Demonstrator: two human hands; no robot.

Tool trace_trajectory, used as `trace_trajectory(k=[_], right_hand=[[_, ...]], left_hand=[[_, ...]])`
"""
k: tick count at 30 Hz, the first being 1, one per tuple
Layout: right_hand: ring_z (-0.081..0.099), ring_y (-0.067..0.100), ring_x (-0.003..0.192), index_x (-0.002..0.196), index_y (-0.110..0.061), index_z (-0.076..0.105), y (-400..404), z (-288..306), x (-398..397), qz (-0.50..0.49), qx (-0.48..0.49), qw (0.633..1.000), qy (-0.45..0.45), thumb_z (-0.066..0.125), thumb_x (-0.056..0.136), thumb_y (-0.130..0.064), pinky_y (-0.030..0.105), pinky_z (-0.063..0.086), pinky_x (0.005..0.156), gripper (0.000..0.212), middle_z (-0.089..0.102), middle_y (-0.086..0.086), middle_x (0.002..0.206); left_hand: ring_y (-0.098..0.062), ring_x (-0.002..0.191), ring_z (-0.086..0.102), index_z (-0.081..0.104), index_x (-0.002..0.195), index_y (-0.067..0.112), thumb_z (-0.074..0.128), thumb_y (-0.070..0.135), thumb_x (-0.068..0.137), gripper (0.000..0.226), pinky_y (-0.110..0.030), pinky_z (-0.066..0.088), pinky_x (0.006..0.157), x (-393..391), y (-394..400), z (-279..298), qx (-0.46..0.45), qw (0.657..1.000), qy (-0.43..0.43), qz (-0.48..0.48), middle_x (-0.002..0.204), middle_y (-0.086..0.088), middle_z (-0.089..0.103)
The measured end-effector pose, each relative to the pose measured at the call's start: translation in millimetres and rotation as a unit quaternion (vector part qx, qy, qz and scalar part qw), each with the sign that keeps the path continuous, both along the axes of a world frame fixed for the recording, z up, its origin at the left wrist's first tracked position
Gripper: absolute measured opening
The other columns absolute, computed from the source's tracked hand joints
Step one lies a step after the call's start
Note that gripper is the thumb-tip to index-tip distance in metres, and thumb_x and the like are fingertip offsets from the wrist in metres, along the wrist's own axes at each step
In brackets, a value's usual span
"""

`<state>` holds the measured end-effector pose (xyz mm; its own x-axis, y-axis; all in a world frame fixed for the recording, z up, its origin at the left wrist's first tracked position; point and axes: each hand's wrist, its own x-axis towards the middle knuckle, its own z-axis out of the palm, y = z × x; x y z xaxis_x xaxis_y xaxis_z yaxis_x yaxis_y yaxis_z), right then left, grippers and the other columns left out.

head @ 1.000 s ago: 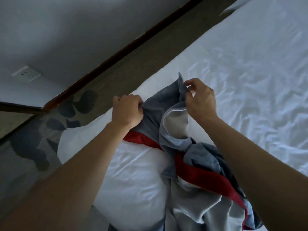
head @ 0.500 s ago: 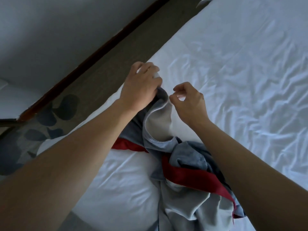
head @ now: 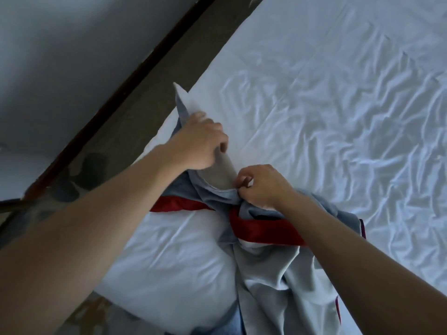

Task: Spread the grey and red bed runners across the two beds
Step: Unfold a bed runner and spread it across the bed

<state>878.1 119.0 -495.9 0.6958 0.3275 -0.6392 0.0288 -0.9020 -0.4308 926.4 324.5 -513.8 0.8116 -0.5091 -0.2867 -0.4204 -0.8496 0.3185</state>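
Head view: the grey and red bed runner (head: 263, 259) lies bunched at the near left corner of the white bed (head: 338, 105).
Left hand (head: 197, 143): grip clamped on its far edge, lifting it to find the hem.
Right hand (head: 262, 187): pinches the same hem nearer, probably to draw it straight.
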Motion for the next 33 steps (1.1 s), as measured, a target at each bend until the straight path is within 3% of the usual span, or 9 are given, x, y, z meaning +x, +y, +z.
trace_trajectory(k=[6,8,10,16,21,23,27,30,33], right_hand=[[0.063,0.028,0.086,0.085,-0.031,0.072,-0.3,-3.3,-3.9,0.078,-0.045,0.996,-0.022,0.051,0.075,-0.026,0.039,0.053,0.077,0.024,0.070,0.000,0.090],[0.062,0.031,0.085,0.078,-0.024,0.067,1.2,-4.9,-3.3,0.089,-0.065,0.993,-0.037,0.050,0.077,-0.025,0.040,0.052,0.075,0.017,0.066,0.003,0.087],[0.061,0.031,0.088,0.088,-0.016,0.068,-1.4,-7.0,-1.1,0.071,-0.089,0.990,-0.079,0.049,0.086,-0.025,0.040,0.050,0.077,0.021,0.064,0.006,0.093],[0.056,0.026,0.081,0.092,-0.014,0.062,-10.8,-10.2,8.8,-0.037,-0.138,0.972,-0.189,0.050,0.095,-0.035,0.035,0.039,0.073,0.025,0.065,0.005,0.092],[0.060,0.025,0.086,0.106,-0.026,0.055,-16.2,-13.9,3.9,-0.027,-0.045,0.997,-0.058,0.055,0.091,-0.028,0.031,0.041,0.071,0.015,0.070,-0.001,0.092],[0.061,0.027,0.086,0.093,-0.024,0.058,-22.5,-15.5,3.1,0.001,-0.074,0.996,-0.055,0.056,0.088,-0.027,0.032,0.040,0.069,0.007,0.066,0.000,0.086],[0.055,0.021,0.067,0.065,-0.023,0.051,-39.6,-12.2,1.5,0.065,-0.185,0.980,-0.042,0.055,0.082,-0.023,0.030,0.034,0.062,0.018,0.057,-0.001,0.071],[0.054,0.019,0.069,0.068,-0.018,0.053,-65.6,-10.2,-3.3,0.072,-0.258,0.963,-0.039,0.057,0.079,-0.020,0.033,0.032,0.070,0.012,0.058,-0.002,0.073],[0.058,0.025,0.097,0.091,-0.017,0.058,-112.9,-6.7,-15.3,0.094,-0.336,0.937,-0.020,0.057,0.087,-0.028,0.041,0.036,0.087,0.012,0.060,0.002,0.094]], left_hand=[[-0.014,0.077,0.054,0.063,0.088,0.029,0.042,0.028,0.092,0.022,-0.032,0.039,0.082,-28.1,-26.0,7.9,-0.040,0.993,0.114,-0.007,0.083,0.010,0.060],[-0.019,0.069,0.055,0.058,0.074,0.025,0.042,0.038,0.093,0.028,-0.034,0.043,0.064,-34.5,-26.9,9.7,-0.056,0.979,0.197,0.019,0.071,0.006,0.059],[-0.020,0.061,0.056,0.053,0.064,0.022,0.045,0.050,0.089,0.039,-0.035,0.043,0.056,-40.3,-25.9,10.2,-0.073,0.968,0.238,0.034,0.060,0.002,0.056],[-0.015,0.066,0.055,0.052,0.070,0.025,0.050,0.035,0.097,0.028,-0.030,0.040,0.059,-24.7,3.9,-0.7,-0.034,0.988,0.123,0.093,0.070,0.008,0.055],[-0.016,0.077,0.059,0.060,0.087,0.029,0.048,0.040,0.095,0.018,-0.036,0.049,0.067,-19.7,1.8,-8.5,-0.018,0.989,0.119,0.092,0.082,0.009,0.061],[-0.017,0.079,0.058,0.060,0.101,0.031,0.050,0.043,0.091,0.018,-0.036,0.045,0.067,-25.9,-26.0,-6.3,-0.005,0.991,0.123,0.045,0.088,0.008,0.061],[-0.020,0.069,0.055,0.060,0.086,0.027,0.053,0.026,0.091,0.009,-0.033,0.042,0.058,-26.3,-74.7,-7.7,0.042,0.995,0.091,-0.019,0.081,0.003,0.059],[-0.017,0.068,0.055,0.057,0.075,0.029,0.051,0.021,0.089,0.017,-0.032,0.044,0.058,-10.4,-69.8,-10.7,0.049,0.994,0.095,0.005,0.080,0.006,0.060],[-0.017,0.061,0.053,0.056,0.073,0.027,0.053,0.028,0.093,0.020,-0.029,0.038,0.052,-4.9,-66.1,-11.3,0.076,0.993,0.085,-0.001,0.073,0.004,0.058]])
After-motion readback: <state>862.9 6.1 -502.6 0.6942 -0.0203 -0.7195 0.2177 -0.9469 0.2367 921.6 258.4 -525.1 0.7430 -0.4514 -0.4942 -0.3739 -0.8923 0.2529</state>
